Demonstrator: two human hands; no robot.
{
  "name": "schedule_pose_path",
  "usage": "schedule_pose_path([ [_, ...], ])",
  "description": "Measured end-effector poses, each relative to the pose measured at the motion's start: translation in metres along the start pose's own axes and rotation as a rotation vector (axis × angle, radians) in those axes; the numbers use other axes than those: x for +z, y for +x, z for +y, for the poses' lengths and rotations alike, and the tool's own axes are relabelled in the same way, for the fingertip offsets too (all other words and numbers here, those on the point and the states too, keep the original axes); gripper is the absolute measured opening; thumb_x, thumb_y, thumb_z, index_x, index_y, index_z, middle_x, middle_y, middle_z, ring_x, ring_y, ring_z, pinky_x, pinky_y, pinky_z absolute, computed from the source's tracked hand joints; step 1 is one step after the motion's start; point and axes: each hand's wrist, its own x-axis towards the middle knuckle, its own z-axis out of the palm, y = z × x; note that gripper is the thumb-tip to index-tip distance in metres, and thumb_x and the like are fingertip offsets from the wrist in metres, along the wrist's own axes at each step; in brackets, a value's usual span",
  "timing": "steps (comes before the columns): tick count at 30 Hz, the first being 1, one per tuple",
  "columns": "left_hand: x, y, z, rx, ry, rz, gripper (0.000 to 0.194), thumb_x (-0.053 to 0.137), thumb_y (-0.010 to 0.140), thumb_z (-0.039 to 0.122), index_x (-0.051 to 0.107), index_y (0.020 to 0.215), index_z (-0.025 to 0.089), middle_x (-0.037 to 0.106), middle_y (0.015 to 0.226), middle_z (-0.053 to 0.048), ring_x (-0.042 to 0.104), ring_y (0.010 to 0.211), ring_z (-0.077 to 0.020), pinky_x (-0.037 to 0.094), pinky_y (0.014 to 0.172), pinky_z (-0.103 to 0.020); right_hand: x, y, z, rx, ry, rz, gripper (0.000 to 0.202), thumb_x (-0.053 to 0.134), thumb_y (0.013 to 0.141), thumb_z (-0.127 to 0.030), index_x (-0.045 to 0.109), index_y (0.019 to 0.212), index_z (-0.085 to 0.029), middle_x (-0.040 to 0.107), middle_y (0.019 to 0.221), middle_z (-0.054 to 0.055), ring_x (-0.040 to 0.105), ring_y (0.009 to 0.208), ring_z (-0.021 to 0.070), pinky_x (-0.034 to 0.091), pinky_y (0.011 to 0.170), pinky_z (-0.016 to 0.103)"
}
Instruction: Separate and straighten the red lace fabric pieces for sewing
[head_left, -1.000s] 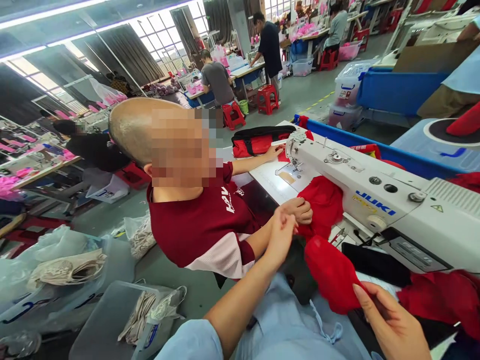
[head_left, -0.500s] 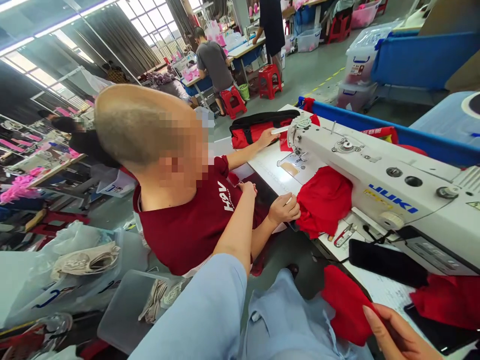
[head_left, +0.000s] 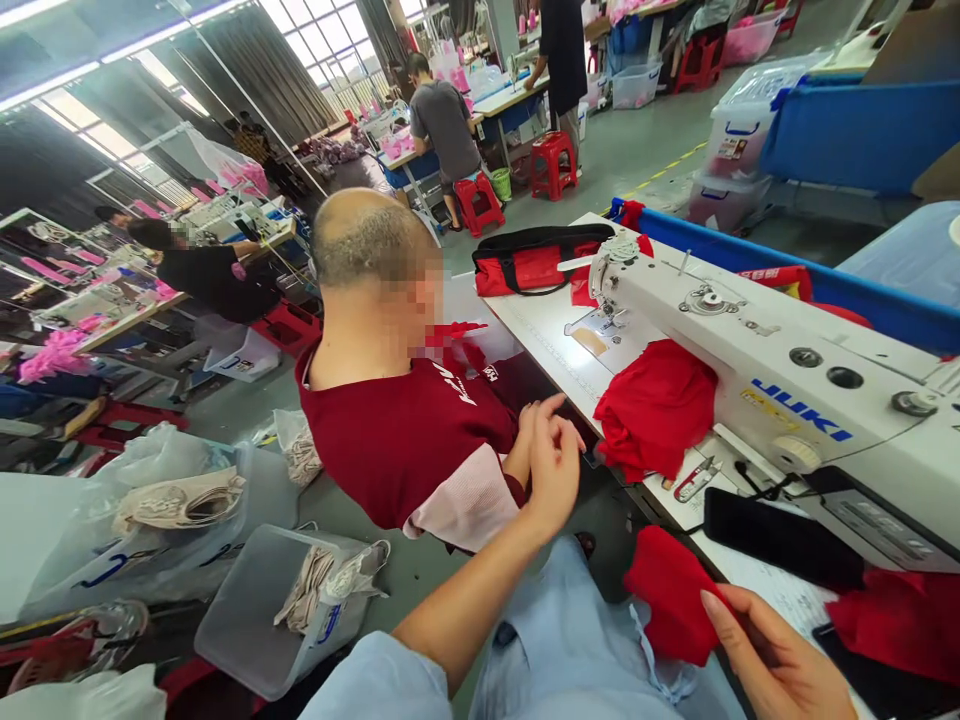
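Note:
My right hand pinches a piece of red fabric between thumb and fingers at the lower right, and the piece hangs over my lap. My left hand reaches out in front of the co-worker, its fingers apart and nothing visible in them. It overlaps the co-worker's hand, which is mostly hidden behind it; whether they touch I cannot tell. A bunched heap of red fabric lies on the table just right of my left hand, below the arm of the white sewing machine.
Thread snips and a black phone lie on the table near the machine. A red and black bag rests at the table's far end. Plastic bins with beige cloth stand on the floor at left. A blue trough runs behind the machine.
My left hand has moved right, toward the table edge. The co-worker has leaned forward and taken a hand back from the machine's needle end. My right hand keeps hold of the red fabric.

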Motion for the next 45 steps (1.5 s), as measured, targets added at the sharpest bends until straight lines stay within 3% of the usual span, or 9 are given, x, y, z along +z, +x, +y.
schedule_pose_path([
  [4, -0.008, -0.059, -0.015, 0.027, 0.255, -0.235, 0.033, 0.05, 0.09, 0.036, 0.054, 0.119, 0.02, 0.053, 0.064, 0.003, 0.047, 0.06, -0.0136, 0.034, 0.061, -0.026, 0.007, 0.006, -0.007, -0.056, 0.012, -0.076, 0.028, 0.062, 0.081, -0.048, 0.069, 0.083, -0.021, 0.069, 0.07, 0.003, 0.067, 0.061, 0.0182, 0.055, 0.057, 0.018],
  [8, -0.017, -0.083, -0.02, -0.075, 0.346, -0.298, 0.029, 0.045, 0.091, 0.033, 0.057, 0.113, 0.019, 0.053, 0.066, 0.001, 0.049, 0.061, -0.0141, 0.036, 0.058, -0.026, 0.013, 0.007, -0.01, -0.072, -0.007, -0.108, 0.029, 0.061, 0.083, -0.048, 0.07, 0.086, -0.021, 0.07, 0.074, 0.004, 0.068, 0.066, 0.0194, 0.056, 0.06, 0.019],
  [20, -0.03, -0.075, -0.022, -0.198, 0.608, -0.502, 0.014, 0.054, 0.081, 0.024, 0.067, 0.084, 0.02, 0.06, 0.084, -0.003, 0.052, 0.073, -0.0165, 0.037, 0.067, -0.028, 0.014, 0.007, -0.027, -0.049, 0.148, -0.022, 0.031, 0.071, 0.072, -0.049, 0.074, 0.084, -0.02, 0.074, 0.079, 0.006, 0.07, 0.067, 0.0219, 0.058, 0.06, 0.02],
  [23, -0.027, -0.076, -0.037, -0.368, 0.379, -0.484, 0.02, 0.062, 0.079, 0.039, 0.068, 0.079, 0.019, 0.061, 0.081, -0.003, 0.052, 0.074, -0.0168, 0.038, 0.069, -0.027, 0.014, 0.005, -0.03, -0.026, 0.233, -0.008, 0.032, 0.073, 0.071, -0.049, 0.076, 0.085, -0.021, 0.074, 0.078, 0.006, 0.07, 0.066, 0.0222, 0.059, 0.06, 0.022],
  [26, -0.022, -0.078, -0.045, -0.781, 0.049, -0.544, 0.043, 0.059, 0.078, 0.058, 0.068, 0.075, 0.017, 0.064, 0.07, -0.003, 0.055, 0.066, -0.0161, 0.04, 0.069, -0.029, 0.012, 0.001, -0.032, -0.039, 0.261, 0.015, 0.028, 0.074, 0.071, -0.046, 0.076, 0.084, -0.021, 0.073, 0.076, 0.005, 0.069, 0.067, 0.0222, 0.057, 0.056, 0.022],
  [30, -0.021, -0.076, -0.037, -1.251, -0.448, -0.559, 0.046, 0.064, 0.077, 0.056, 0.069, 0.096, 0.014, 0.072, 0.088, -0.006, 0.063, 0.084, -0.0179, 0.043, 0.085, -0.033, 0.009, -0.001, -0.032, -0.11, 0.245, 0.068, 0.022, 0.076, 0.071, -0.04, 0.077, 0.084, -0.021, 0.073, 0.084, 0.006, 0.068, 0.069, 0.0215, 0.054, 0.051, 0.02],
  [33, -0.021, -0.077, -0.027, -1.183, -0.424, -0.54, 0.048, 0.076, 0.07, 0.049, 0.069, 0.101, 0.012, 0.072, 0.094, -0.006, 0.063, 0.087, -0.0183, 0.043, 0.086, -0.034, 0.01, -0.002, -0.033, -0.184, 0.261, 0.1, 0.017, 0.075, 0.073, -0.037, 0.077, 0.082, -0.023, 0.072, 0.086, 0.006, 0.067, 0.072, 0.0205, 0.056, 0.059, 0.021],
  [39, -0.016, -0.079, -0.018, -0.674, -0.073, -0.439, 0.049, 0.084, 0.052, 0.055, 0.07, 0.07, 0.012, 0.065, 0.063, -0.001, 0.051, 0.058, -0.0103, 0.035, 0.061, -0.023, 0.012, -0.001, -0.039, -0.153, 0.245, 0.125, 0.02, 0.073, 0.074, -0.041, 0.076, 0.08, -0.022, 0.066, 0.069, 0.003, 0.051, 0.047, 0.0124, 0.044, 0.04, 0.02],
  [45, -0.009, -0.076, -0.014, -0.734, -0.218, -0.422, 0.051, 0.085, 0.054, 0.049, 0.072, 0.086, 0.012, 0.073, 0.077, -0.008, 0.063, 0.067, -0.0159, 0.045, 0.071, -0.027, 0.012, -0.001, -0.041, 0.013, 0.323, 0.228, 0.036, 0.073, 0.071, -0.054, 0.073, 0.079, -0.019, 0.05, 0.049, -0.002, 0.043, 0.045, 0.0121, 0.036, 0.04, 0.022],
])
